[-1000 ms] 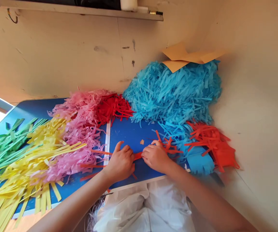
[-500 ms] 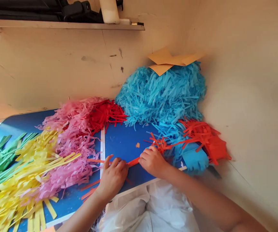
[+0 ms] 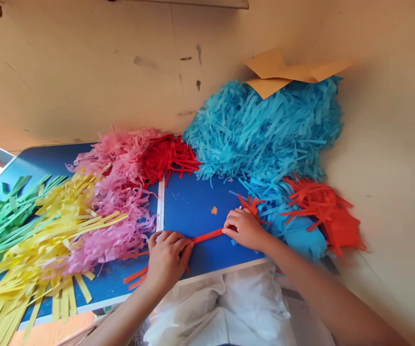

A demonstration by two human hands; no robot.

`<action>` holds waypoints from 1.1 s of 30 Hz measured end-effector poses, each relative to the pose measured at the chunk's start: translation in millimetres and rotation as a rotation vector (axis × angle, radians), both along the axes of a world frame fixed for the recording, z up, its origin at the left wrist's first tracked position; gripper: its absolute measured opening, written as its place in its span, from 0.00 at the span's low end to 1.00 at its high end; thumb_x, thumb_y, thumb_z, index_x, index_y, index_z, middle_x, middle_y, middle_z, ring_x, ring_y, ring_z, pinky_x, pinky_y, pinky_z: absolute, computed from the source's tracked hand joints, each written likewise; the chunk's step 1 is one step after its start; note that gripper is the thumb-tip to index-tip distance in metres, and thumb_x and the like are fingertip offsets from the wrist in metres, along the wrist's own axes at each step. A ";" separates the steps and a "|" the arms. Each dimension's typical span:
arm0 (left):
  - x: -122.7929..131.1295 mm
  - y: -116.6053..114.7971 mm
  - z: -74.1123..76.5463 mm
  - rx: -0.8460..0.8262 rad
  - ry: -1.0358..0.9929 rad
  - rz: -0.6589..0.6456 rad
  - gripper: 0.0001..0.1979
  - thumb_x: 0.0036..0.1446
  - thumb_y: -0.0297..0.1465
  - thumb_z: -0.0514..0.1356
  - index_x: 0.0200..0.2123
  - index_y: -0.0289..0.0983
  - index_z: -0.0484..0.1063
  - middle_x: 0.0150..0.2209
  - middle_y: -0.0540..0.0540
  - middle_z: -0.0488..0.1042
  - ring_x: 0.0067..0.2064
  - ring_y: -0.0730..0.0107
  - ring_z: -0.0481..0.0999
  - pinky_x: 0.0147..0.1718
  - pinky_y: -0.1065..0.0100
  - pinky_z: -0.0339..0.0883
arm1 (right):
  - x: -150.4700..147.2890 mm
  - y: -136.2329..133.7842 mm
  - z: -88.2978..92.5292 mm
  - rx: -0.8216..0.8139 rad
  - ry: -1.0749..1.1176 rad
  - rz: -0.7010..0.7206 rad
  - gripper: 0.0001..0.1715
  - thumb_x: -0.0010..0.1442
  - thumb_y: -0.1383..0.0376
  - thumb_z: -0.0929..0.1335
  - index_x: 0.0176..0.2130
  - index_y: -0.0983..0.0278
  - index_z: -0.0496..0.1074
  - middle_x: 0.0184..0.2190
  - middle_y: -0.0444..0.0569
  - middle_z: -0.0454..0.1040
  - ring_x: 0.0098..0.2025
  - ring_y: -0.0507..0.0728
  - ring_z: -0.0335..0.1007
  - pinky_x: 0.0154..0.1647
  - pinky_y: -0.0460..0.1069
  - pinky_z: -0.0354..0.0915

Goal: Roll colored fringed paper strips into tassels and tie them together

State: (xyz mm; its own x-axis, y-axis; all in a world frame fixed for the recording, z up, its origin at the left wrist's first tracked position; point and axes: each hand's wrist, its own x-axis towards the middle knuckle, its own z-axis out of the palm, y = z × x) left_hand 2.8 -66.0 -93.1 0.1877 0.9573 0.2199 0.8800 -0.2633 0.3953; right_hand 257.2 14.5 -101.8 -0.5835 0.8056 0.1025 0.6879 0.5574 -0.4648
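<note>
Red paper strip (image 3: pixel 208 235) runs straight over the blue table (image 3: pixel 189 197) near its front edge, gripped by the left hand (image 3: pixel 169 255) and the right hand (image 3: pixel 247 230), with pink fringe (image 3: pixel 122 202) and yellow fringe (image 3: pixel 63 206) crowding the left, a blue fringe heap (image 3: pixel 265 132) behind, and a red bundle (image 3: pixel 337 221) to the right.

left hand (image 3: pixel 167 255) and right hand (image 3: pixel 246 230) hold a straight red paper strip (image 3: pixel 208 235).

I count one blue heap (image 3: pixel 265 129), two red bundles (image 3: pixel 164 156) (image 3: pixel 333 214) flanking it, three piles (image 3: pixel 120 202) (image 3: pixel 48 230) (image 3: pixel 7 209) leftward, two hands (image 3: pixel 168 257) (image 3: pixel 246 228) in front.
</note>
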 end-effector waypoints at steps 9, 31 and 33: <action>4.3 9.5 5.0 -0.106 0.038 0.035 0.09 0.58 0.32 0.60 0.26 0.42 0.76 0.30 0.50 0.79 0.41 0.58 0.73 0.45 0.53 0.53 | -6.1 5.6 9.0 -0.087 -0.079 -0.071 0.13 0.57 0.65 0.74 0.23 0.62 0.73 0.27 0.42 0.71 0.33 0.53 0.65 0.39 0.50 0.55; 5.7 18.0 -1.7 0.161 0.291 -0.214 0.10 0.65 0.32 0.57 0.38 0.49 0.79 0.39 0.51 0.78 0.47 0.58 0.68 0.52 0.51 0.52 | -30.0 -10.4 6.6 0.457 -0.108 0.294 0.05 0.64 0.65 0.69 0.35 0.62 0.74 0.33 0.45 0.77 0.41 0.57 0.65 0.49 0.58 0.51; 3.3 21.5 0.1 0.155 0.267 -0.226 0.10 0.64 0.31 0.58 0.39 0.52 0.79 0.39 0.52 0.78 0.47 0.58 0.68 0.51 0.52 0.53 | -33.7 -6.0 4.5 0.539 -0.135 0.327 0.08 0.65 0.68 0.67 0.33 0.63 0.74 0.31 0.45 0.76 0.43 0.58 0.65 0.48 0.58 0.51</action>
